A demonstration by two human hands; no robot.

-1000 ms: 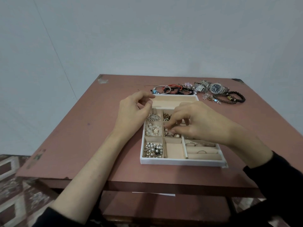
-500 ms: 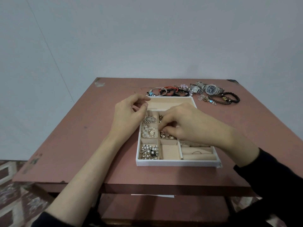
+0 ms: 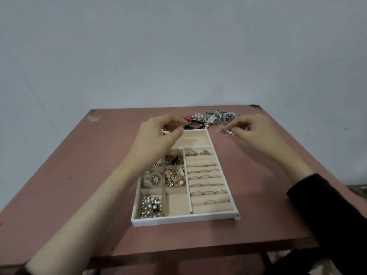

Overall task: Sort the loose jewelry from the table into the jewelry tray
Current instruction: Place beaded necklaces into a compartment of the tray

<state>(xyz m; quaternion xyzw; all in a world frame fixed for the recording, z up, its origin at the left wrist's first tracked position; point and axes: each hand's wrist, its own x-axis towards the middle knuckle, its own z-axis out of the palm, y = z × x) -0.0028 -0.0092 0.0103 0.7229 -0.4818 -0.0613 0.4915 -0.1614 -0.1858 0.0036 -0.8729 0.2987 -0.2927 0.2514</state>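
While right hand (image 3: 255,130) pinches charm (image 3: 228,132) | beside tray (image 3: 184,219) far corner | watches (image 3: 228,116) behind

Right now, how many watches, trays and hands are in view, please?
Watches: 2 (square-faced watch, round dark-dial watch)
Jewelry tray: 1
Hands: 2 (left hand; right hand, pinching a charm chain)
Total: 5

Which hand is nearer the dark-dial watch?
Right. The right hand pinches a charm just before the watch; the left hand is farther left, over the tray.
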